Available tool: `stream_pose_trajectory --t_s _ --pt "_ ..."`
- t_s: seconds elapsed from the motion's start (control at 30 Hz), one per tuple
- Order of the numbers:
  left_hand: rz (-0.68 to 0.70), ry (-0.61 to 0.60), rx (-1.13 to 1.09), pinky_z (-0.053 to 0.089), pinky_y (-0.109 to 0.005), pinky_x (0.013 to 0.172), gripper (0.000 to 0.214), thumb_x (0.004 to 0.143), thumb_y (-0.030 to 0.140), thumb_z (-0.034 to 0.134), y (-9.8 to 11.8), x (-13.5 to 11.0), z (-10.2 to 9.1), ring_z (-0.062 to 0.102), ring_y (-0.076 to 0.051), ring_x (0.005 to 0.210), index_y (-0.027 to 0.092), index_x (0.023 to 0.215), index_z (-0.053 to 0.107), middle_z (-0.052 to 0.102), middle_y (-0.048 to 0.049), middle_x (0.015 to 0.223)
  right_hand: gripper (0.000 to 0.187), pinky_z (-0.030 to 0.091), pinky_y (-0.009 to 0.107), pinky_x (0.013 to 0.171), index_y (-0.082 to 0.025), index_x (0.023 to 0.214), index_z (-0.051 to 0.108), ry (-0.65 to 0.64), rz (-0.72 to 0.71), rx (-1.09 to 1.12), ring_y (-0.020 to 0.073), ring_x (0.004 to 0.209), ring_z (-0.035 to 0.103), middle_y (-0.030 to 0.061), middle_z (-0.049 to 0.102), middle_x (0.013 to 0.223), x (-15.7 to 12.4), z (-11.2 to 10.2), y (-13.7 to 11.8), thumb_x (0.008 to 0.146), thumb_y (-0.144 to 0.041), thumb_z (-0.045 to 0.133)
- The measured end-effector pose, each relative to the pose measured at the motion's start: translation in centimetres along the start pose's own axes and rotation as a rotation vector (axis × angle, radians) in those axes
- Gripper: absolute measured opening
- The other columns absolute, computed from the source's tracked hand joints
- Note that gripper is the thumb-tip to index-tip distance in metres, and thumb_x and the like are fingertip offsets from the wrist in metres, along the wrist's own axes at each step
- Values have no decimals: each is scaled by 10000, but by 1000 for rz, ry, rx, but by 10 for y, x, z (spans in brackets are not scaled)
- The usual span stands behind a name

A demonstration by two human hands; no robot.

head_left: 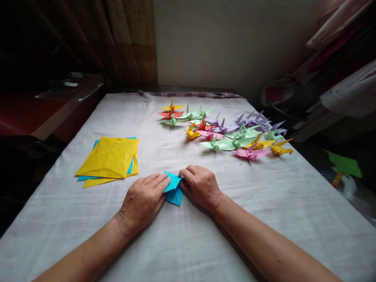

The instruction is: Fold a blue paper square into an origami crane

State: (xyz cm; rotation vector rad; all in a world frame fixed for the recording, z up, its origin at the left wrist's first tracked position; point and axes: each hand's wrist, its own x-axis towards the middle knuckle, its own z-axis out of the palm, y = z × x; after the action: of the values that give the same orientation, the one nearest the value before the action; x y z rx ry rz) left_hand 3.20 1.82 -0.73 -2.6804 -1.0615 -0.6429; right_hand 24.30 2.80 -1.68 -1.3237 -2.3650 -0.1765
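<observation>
A small folded piece of blue paper (174, 190) lies on the white cloth (188, 235) near the front middle of the table. My left hand (143, 201) rests flat on the paper's left side, fingers stretched out and pressing it down. My right hand (199, 184) is at the paper's right edge with its fingers curled and pinching a flap of the blue paper. Part of the paper is hidden under both hands.
A stack of yellow and blue paper sheets (108, 158) lies to the left. Several finished paper cranes (229, 131) in many colours are spread at the far right. A dark side table (58, 102) stands left; clothes (337, 62) hang right.
</observation>
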Motion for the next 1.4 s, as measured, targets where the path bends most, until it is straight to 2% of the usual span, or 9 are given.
stream_pose_trajectory --t_s 0.2,0.33,0.5,0.6,0.73,0.87,1.1,1.2,1.4 --pt "-3 36 -40 545 -387 774 310 971 236 428 -1 -1 2 709 -256 968 115 1135 661 748 -106 1100 161 292 298 609 -205 823 690 62 -53 10 159 620 503 14 642 713 -1 -1 -1 910 -240 559" --pt "-44 22 -66 534 -375 786 294 958 214 443 -2 0 2 708 -246 966 119 1136 657 753 -103 1078 223 300 295 599 -202 796 694 102 -7 25 153 588 509 12 635 672 -2 0 0 933 -271 532" --pt "-123 -20 -148 536 -384 796 286 940 230 471 -3 2 2 701 -246 959 151 1136 664 759 -72 1058 192 340 277 581 -187 854 699 61 64 97 152 577 559 16 646 658 0 2 0 905 -247 524" --pt "-151 -22 -192 544 -367 798 268 934 231 484 -5 4 2 703 -230 932 171 1108 678 767 -53 1023 205 418 254 622 -176 964 695 49 115 256 155 645 629 33 704 735 0 2 -1 885 -223 512" --pt "-174 -12 -209 559 -359 799 270 937 246 480 -7 6 1 710 -223 897 174 1079 698 772 -61 978 232 501 241 701 -200 1008 707 9 221 527 152 734 689 44 758 855 -1 -4 -2 891 -239 510" --pt "-216 18 -229 572 -345 762 276 935 253 466 -8 7 2 712 -218 819 186 1004 725 770 -61 876 305 531 246 712 -211 918 737 -21 358 731 160 774 711 41 769 864 -3 -9 3 945 -269 438" --pt "-215 43 -239 570 -336 777 277 936 251 470 -9 6 4 708 -219 824 171 996 728 765 -68 866 178 530 251 681 -203 868 745 -97 492 992 159 736 696 15 759 809 1 -5 12 860 -268 579" --pt "-207 38 -239 563 -332 787 278 948 265 461 -9 6 3 705 -215 837 174 996 720 764 -65 879 153 517 253 690 -196 914 748 -111 479 952 157 746 688 23 760 839 1 -5 9 836 -263 635" --pt "-256 42 -268 550 -325 759 273 964 304 462 -10 6 4 697 -208 816 160 991 692 748 -70 883 230 488 236 689 -217 1046 719 -118 423 720 128 710 656 15 740 860 5 -2 5 821 -267 704"
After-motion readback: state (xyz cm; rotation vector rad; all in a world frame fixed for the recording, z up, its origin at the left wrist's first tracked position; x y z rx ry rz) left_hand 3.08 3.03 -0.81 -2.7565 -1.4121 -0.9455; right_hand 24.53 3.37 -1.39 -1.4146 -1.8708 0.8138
